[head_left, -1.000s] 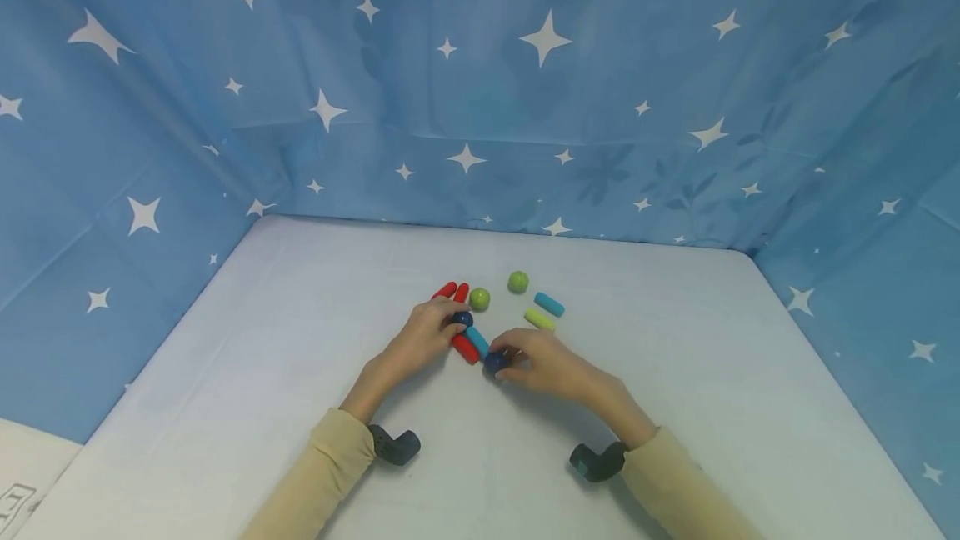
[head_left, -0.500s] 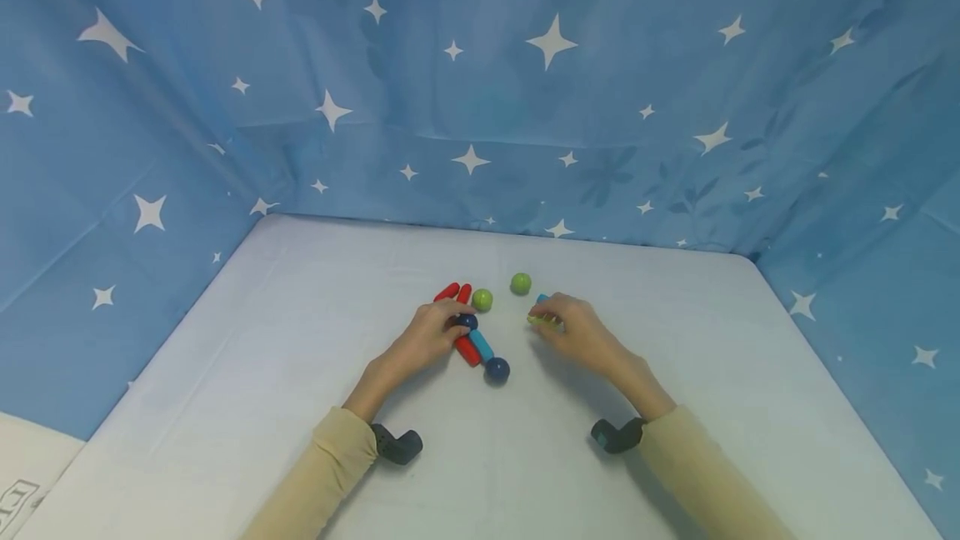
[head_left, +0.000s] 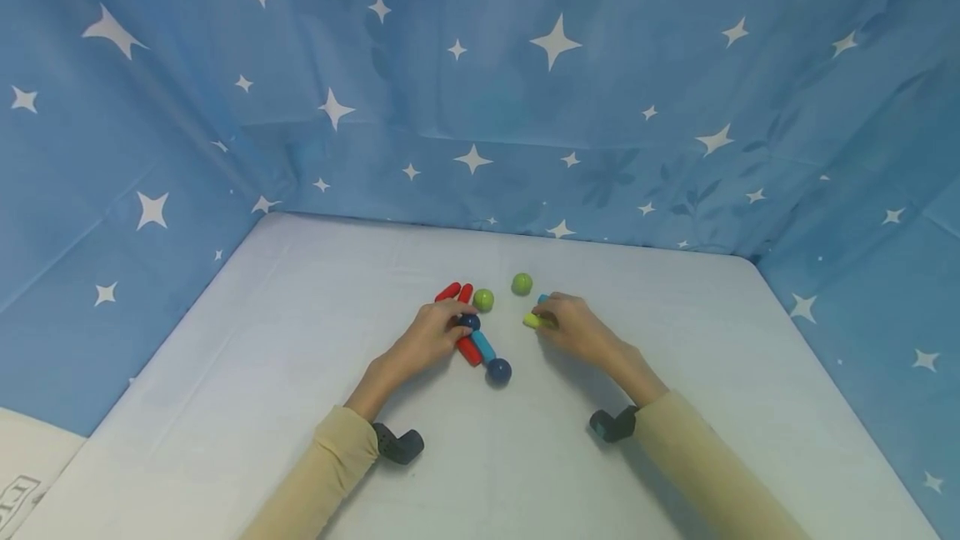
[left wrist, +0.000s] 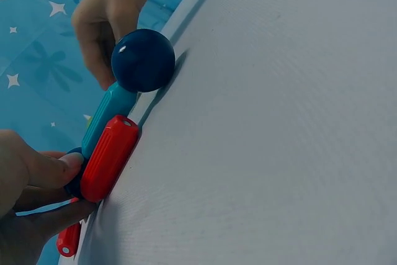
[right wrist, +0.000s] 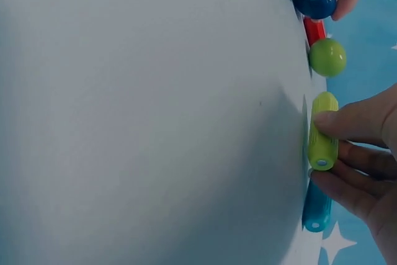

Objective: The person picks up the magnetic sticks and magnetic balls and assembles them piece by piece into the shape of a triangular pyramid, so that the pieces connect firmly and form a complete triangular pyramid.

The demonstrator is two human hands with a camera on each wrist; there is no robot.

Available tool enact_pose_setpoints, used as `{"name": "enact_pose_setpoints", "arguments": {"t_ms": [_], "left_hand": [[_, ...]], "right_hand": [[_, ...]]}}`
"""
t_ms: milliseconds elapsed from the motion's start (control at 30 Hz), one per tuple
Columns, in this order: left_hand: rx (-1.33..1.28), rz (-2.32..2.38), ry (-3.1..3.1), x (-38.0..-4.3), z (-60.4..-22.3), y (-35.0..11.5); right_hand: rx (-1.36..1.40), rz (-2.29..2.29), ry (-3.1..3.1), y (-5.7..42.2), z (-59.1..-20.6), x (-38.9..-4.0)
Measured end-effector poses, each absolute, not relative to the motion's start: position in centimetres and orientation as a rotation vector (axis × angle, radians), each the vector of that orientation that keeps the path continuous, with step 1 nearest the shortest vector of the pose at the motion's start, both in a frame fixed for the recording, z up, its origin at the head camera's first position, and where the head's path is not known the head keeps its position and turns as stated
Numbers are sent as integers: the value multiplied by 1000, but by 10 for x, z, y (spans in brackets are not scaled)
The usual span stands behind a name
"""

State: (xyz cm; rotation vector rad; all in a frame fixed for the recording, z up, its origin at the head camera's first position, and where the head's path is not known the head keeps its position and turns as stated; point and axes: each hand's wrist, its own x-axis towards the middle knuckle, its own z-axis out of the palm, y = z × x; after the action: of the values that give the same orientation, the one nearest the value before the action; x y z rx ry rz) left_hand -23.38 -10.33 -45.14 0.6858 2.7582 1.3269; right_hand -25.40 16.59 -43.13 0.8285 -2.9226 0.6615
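Observation:
My left hand (head_left: 423, 336) pinches a dark blue ball (head_left: 470, 322) between thumb and fingers. A light blue rod (head_left: 483, 347) runs from that ball to a second dark blue ball (head_left: 498, 371), touching both. Alongside the light blue rod lies a red rod (left wrist: 111, 159), close to my left fingers. To the right, my right hand (head_left: 581, 330) pinches a yellow-green rod (right wrist: 323, 144) with its thumb on top. Another light blue rod (right wrist: 317, 206) lies just beyond that rod, partly hidden by my right hand in the head view.
Two green balls (head_left: 483, 300) (head_left: 522, 283) sit behind the hands on the white table (head_left: 360, 273). Two more red rods (head_left: 448, 292) (head_left: 466, 293) lie beyond my left hand. A blue star-patterned curtain (head_left: 472, 107) surrounds the table's back and sides.
My right hand has let go of the nearer dark blue ball, moved away to the right, and taken hold of the yellow-green rod. My left hand stays on its ball.

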Motion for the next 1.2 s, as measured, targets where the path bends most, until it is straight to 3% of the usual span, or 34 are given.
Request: {"name": "enact_pose_setpoints", "arguments": {"t_ms": [733, 1200], "left_hand": [[741, 1311, 2768, -236, -453, -104], [678, 1307, 2739, -235, -451, -104]], "right_hand": [[1079, 679, -2922, 114, -420, -260], [670, 881, -2764, 140, -421, -291]]}}
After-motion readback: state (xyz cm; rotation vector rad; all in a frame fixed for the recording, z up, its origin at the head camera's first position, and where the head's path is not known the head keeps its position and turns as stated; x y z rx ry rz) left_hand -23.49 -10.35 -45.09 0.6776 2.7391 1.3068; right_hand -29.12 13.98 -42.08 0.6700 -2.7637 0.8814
